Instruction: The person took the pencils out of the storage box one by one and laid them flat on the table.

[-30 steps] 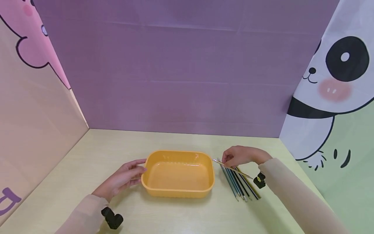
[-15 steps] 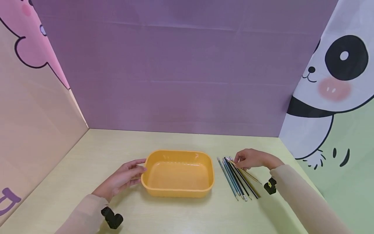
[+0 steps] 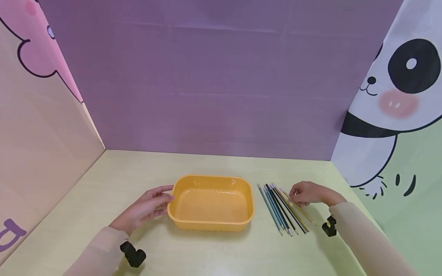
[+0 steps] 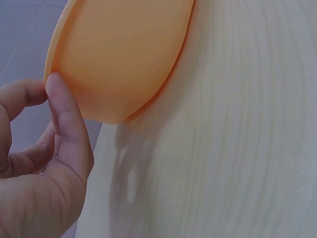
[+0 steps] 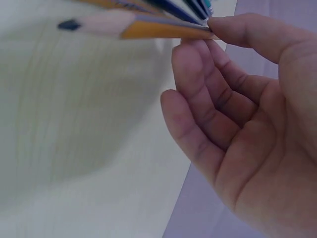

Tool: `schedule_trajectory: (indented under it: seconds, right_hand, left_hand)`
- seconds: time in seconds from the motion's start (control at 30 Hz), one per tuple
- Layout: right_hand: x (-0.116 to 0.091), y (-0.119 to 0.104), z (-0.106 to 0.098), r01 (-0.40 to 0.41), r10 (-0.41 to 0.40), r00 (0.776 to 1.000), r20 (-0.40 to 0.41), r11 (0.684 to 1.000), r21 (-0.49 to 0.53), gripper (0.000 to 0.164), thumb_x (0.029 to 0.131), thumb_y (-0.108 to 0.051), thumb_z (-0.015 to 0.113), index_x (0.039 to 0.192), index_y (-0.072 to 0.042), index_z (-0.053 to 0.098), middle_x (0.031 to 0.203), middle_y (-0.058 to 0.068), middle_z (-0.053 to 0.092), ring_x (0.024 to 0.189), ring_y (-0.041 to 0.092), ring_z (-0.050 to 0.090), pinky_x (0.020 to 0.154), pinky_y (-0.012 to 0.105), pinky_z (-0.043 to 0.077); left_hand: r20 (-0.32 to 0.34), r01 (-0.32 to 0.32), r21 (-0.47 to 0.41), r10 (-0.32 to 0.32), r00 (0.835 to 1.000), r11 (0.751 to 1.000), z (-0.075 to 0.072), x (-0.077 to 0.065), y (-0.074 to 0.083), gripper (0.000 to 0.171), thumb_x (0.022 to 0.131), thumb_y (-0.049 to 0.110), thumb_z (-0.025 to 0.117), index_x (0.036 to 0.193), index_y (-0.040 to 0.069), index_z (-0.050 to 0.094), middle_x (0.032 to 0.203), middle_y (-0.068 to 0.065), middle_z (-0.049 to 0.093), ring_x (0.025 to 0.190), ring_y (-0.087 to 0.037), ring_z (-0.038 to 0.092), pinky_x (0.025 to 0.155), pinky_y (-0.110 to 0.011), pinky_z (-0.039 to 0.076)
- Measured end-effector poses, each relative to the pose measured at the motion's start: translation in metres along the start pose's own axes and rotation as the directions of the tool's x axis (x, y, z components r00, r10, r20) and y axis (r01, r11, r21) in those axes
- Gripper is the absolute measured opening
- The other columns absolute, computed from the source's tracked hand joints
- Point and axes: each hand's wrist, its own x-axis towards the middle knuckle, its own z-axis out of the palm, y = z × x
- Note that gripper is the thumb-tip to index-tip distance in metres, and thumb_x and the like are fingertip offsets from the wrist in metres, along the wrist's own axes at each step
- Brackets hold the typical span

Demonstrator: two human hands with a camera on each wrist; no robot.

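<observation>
At the left end of a yellow plastic basin point(image 3: 210, 227), my left hand point(image 3: 146, 207) pinches the rim; in the left wrist view the thumb lies over the basin's rim point(image 4: 57, 37), a finger on the other side. My right hand point(image 3: 310, 193) holds a yellow pencil point(image 3: 307, 215) between thumb and fingers. In the right wrist view, this pencil point(image 5: 153, 29) has its sharpened dark tip pointing away from the hand. Just left of that hand, a loose fan of pencils point(image 3: 281, 211) lies on the table, in blue-green, black, white and gold tones.
The pale wooden table point(image 3: 214, 253) meets a purple back wall point(image 3: 214, 76). A pinkish panel point(image 3: 45, 153) stands at the left, and a green panel with a panda print point(image 3: 407, 172) stands at the right. Each forearm carries a small black wrist camera point(image 3: 132, 255).
My right hand has moved right and nearer, carrying the yellow pencil from beside the basin across the other pencils to their right side. The left hand and basin stay in place.
</observation>
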Motion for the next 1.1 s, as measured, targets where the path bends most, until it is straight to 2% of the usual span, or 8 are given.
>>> schedule_trajectory:
  seconds: [0.33, 0.6, 1.1]
  right_hand:
    - [-0.001, 0.017, 0.004, -0.019, 0.020, 0.999, -0.031, 1.000, 0.019, 0.017, 0.095, -0.020, 0.067, 0.094, -0.003, 0.063, 0.069, 0.001, 0.060, 0.062, 0.015, 0.052, 0.060, 0.031, 0.048]
    - [0.000, 0.017, 0.008, -0.010, 0.010, 0.999, -0.049, 1.000, 0.014, 0.016, 0.094, -0.019, 0.067, 0.093, -0.003, 0.062, 0.068, 0.001, 0.059, 0.062, 0.015, 0.051, 0.059, 0.032, 0.048]
    - [-0.002, 0.017, 0.007, -0.007, 0.011, 0.999, -0.039, 0.996, 0.092, 0.014, 0.094, -0.014, 0.063, 0.098, 0.000, 0.063, 0.071, 0.003, 0.058, 0.062, 0.015, 0.048, 0.057, 0.029, 0.042]
  left_hand:
    - [-0.007, 0.000, 0.010, 0.001, 1.000, 1.000, 0.000, 0.001, 0.000, 0.064, 0.099, 0.016, 0.063, 0.152, -0.003, 0.033, 0.114, -0.015, 0.062, 0.092, -0.020, 0.066, 0.081, -0.029, 0.058]
    - [-0.006, -0.007, 0.005, 0.007, 1.000, 1.000, 0.000, 0.001, 0.000, 0.064, 0.098, 0.016, 0.063, 0.152, -0.004, 0.033, 0.113, -0.015, 0.062, 0.092, -0.021, 0.066, 0.081, -0.029, 0.058]
    - [0.021, -0.030, 0.021, 0.029, 0.999, 0.999, -0.001, 0.002, 0.000, 0.065, 0.099, 0.016, 0.064, 0.152, -0.005, 0.032, 0.112, -0.015, 0.061, 0.089, -0.019, 0.065, 0.080, -0.027, 0.058]
